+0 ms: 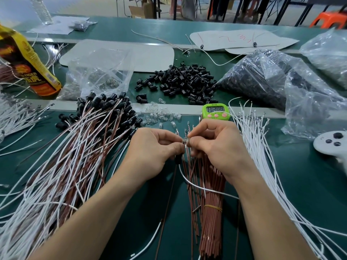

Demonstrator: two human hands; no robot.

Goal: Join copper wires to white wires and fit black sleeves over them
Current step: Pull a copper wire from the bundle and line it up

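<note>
Two hands met over the green surface [281,175]: left hand [150,152] and right hand [216,147] both pinched one tiny clear bulb [185,140] in their fingers, above one banded copper wire bundle [212,212]. One green timer [216,111] sat behind, black sleeves [184,81] heaped beyond counting.

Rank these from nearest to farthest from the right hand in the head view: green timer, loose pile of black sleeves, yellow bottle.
From the right hand:
1. Green timer, just beyond the knuckles.
2. Loose pile of black sleeves, farther back, slightly left.
3. Yellow bottle, far left edge of the table.
</note>
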